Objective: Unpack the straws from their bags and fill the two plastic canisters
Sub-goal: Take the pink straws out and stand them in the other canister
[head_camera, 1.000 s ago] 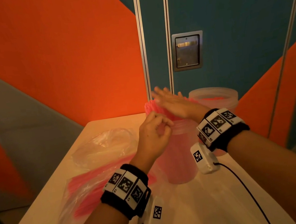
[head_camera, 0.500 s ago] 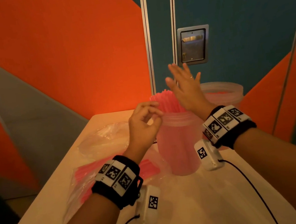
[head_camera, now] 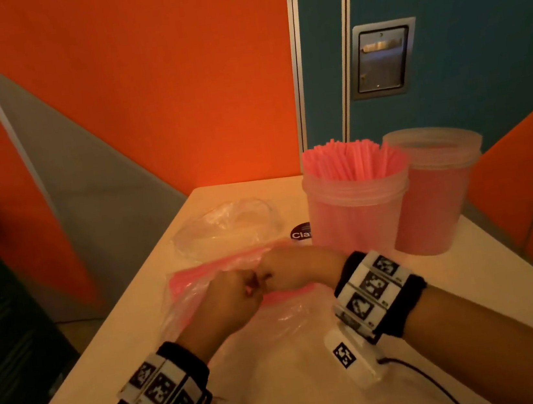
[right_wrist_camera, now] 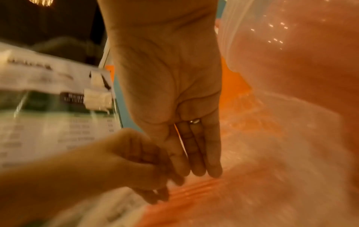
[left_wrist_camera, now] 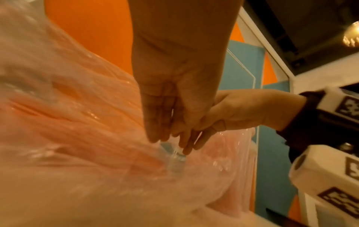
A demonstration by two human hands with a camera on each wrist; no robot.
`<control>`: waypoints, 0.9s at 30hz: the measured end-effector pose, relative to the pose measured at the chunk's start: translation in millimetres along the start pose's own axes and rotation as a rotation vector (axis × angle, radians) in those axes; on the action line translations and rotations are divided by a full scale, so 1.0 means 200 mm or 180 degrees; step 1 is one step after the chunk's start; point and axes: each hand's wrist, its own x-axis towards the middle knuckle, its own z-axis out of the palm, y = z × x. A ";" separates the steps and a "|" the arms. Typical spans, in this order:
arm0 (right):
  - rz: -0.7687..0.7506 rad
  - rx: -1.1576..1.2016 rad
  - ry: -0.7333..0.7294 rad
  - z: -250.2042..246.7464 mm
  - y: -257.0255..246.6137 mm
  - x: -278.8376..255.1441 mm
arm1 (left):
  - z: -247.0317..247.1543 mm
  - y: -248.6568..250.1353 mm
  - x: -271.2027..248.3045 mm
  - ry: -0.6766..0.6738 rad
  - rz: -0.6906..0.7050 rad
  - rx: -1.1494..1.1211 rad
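1. The left hand and right hand meet knuckle to knuckle over the bag of straws near the middle of the desk; each pinches the clear plastic at the same spot.
2. An empty bag lies crumpled toward the desk's far edge.
3. Two canisters stand at the far right corner; the nearer canister bristles with pink straws; the farther canister stands just beside it.

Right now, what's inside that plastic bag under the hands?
The bag holds pink straws lying flat. Both hands, left and right, cover its middle, so how many remain is hidden.
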 end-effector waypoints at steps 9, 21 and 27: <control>0.0740 -0.0814 -0.0080 0.21 0.07 0.07 | 0.08 -0.35 -0.06 -0.0964 -0.0643 0.1275; 0.0190 0.0157 0.0379 0.41 -0.08 0.44 | 0.04 -0.30 -0.17 0.0600 -0.0381 0.0440; 0.0112 -0.0308 0.0620 0.36 -0.11 0.41 | 0.03 -0.29 -0.21 0.1030 -0.0474 0.0177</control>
